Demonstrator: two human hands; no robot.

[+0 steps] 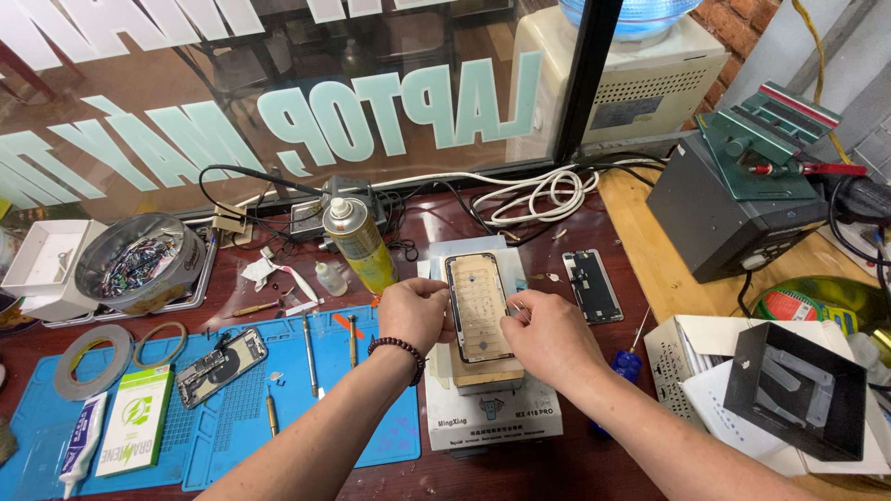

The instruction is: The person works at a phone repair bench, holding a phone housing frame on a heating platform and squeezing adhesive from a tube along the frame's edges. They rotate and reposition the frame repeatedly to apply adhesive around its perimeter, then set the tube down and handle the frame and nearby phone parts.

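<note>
- At the far left of the tabletop, a round metal tin of scraps sits behind a roll of tape, with a white tube and a green-and-white box lying on the blue work mat.
- On that mat, an opened phone body lies face down near several screwdrivers; a yellow spray can stands just behind.
- Left hand pinches the left edge of the phone screen, which lies flat on a small white heating block at the centre.
- Right hand grips the screen's right edge, so both hands are closed on it from opposite sides, well apart from each other.
- Judging from this, keeping the fingertips on the rim only and the panel level would handle it best; pressing the glass middle looks risky.
- Open room is tight: the can sits close behind the left hand, and a dark phone part lies just right of the screen.
- Further right, white cables coil behind, a grey machine stands on the wooden bench edge, and a black open box rests on papers.
</note>
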